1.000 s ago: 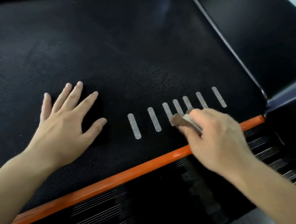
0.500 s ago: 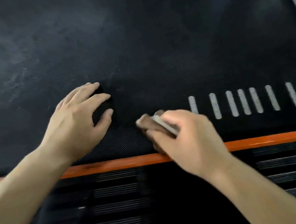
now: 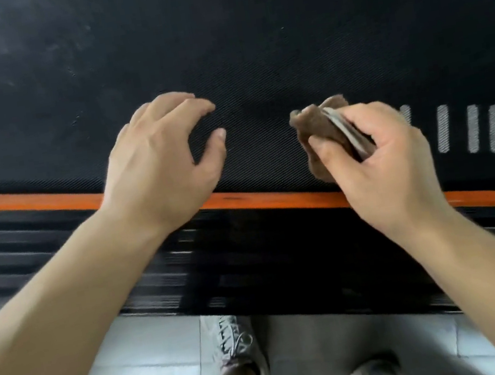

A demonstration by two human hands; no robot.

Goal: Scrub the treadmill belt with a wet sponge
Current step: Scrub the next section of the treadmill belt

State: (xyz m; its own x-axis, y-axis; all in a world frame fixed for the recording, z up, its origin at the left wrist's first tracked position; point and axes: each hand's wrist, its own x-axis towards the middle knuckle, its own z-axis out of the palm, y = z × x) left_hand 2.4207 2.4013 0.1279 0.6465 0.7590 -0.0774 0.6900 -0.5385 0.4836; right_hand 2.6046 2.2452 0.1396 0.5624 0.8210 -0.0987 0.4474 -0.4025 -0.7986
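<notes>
Sponge (image 3: 312, 131) in right hand (image 3: 389, 168)

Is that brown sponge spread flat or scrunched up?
Scrunched up. The right hand pinches the sponge into a folded wad, brown edges bulging out of its grip. Whether it touches the belt, I cannot tell.

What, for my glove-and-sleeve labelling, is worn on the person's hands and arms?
Nothing visible: the left hand and right hand are gloveless, without rings, and the forearms are bare to the frame's edge, with no sleeves, watch or bands.
</notes>
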